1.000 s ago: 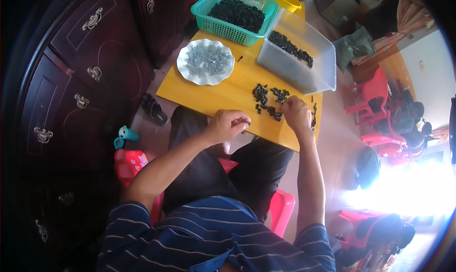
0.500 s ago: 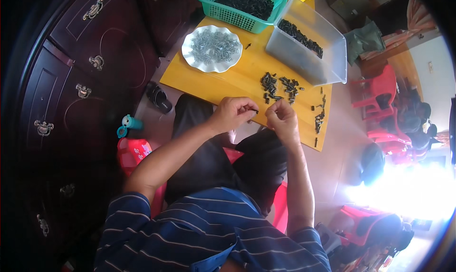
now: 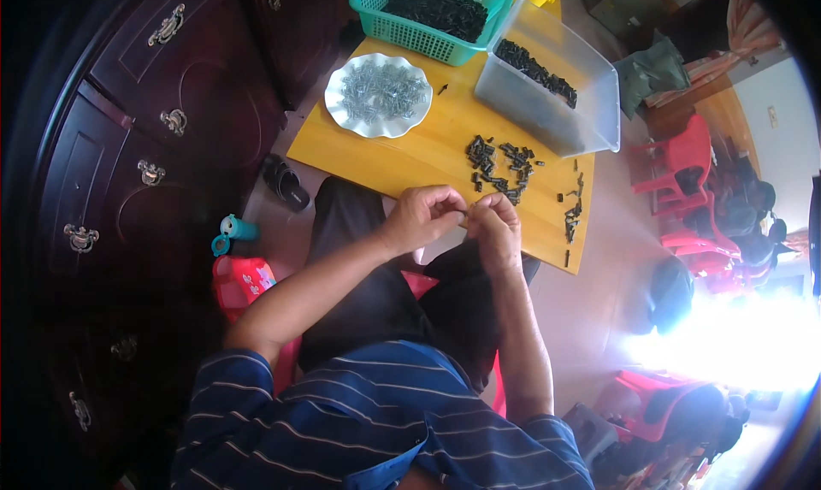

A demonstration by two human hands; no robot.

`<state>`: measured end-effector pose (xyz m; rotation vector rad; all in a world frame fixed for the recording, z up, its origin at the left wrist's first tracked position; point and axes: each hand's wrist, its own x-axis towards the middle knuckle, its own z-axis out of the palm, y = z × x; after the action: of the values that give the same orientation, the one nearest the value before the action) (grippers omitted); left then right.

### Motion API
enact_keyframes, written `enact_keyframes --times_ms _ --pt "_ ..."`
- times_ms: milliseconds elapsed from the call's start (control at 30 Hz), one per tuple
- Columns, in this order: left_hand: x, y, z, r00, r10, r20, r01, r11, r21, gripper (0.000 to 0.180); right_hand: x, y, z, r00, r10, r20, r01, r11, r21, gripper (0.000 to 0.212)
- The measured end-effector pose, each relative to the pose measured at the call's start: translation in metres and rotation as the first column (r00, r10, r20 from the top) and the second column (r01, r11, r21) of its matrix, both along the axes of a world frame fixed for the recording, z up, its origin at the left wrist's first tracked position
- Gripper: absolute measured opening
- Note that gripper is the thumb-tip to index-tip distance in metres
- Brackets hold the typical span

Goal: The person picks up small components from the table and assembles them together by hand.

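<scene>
Small dark plastic pieces (image 3: 500,161) lie in a loose heap on the yellow wooden table (image 3: 428,152), just beyond the two hands and a little to the right of where the fingertips meet. The left hand (image 3: 419,219) and the right hand (image 3: 494,229) are brought together above the near edge of the table, over the lap in dark trousers, thumbs and forefingers pinched toward one another. Something tiny seems to be nipped between them, but it is too small to make out, and which hand carries it I cannot tell. Both hands are curled nearly closed, with only the fingertips working.

From that pinch, the heap sits forward and slightly right, so the right hand is the nearer one to it. A second thin string of the same dark pieces (image 3: 571,212) runs along the table's right edge, its line pointing away from the person, off to the right of the right hand. The white scalloped plate of small grey metal parts (image 3: 378,95) lies forward and to the left of the grip, nearer the left hand and well apart from the dark heap. Beyond the heap stands a clear plastic tub (image 3: 547,92) with dark pieces in it, and further forward a teal mesh basket (image 3: 432,15) full of the same dark stuff, both out past an easy reach of either hand.
</scene>
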<state>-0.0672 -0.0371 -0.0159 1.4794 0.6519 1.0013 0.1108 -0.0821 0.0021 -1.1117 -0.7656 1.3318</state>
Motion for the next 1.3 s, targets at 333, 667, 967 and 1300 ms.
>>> enact_keyframes --times_ms 333,667,967,1300 --pt "0.003 -0.012 0.013 0.986 0.089 -0.139 -0.075 0.992 0.104 0.02 -0.003 -0.001 0.002 0.981 -0.115 -0.154 0.118 0.993 0.011 0.009" --pt "-0.005 0.004 0.023 0.994 0.02 0.103 0.017 0.937 -0.349 0.011 0.007 -0.009 0.016 0.984 -0.154 -0.086 0.158 0.987 0.036 0.009" --pt "-0.013 0.013 0.017 0.986 -0.006 0.168 0.075 0.91 -0.408 0.013 -0.006 -0.018 0.021 0.998 -0.064 0.011 0.064 0.997 0.04 0.007" --pt "-0.011 0.009 0.016 0.979 -0.108 0.173 0.173 0.89 -0.422 0.014 -0.01 -0.016 0.02 0.996 -0.024 0.081 0.02 0.999 0.049 0.004"
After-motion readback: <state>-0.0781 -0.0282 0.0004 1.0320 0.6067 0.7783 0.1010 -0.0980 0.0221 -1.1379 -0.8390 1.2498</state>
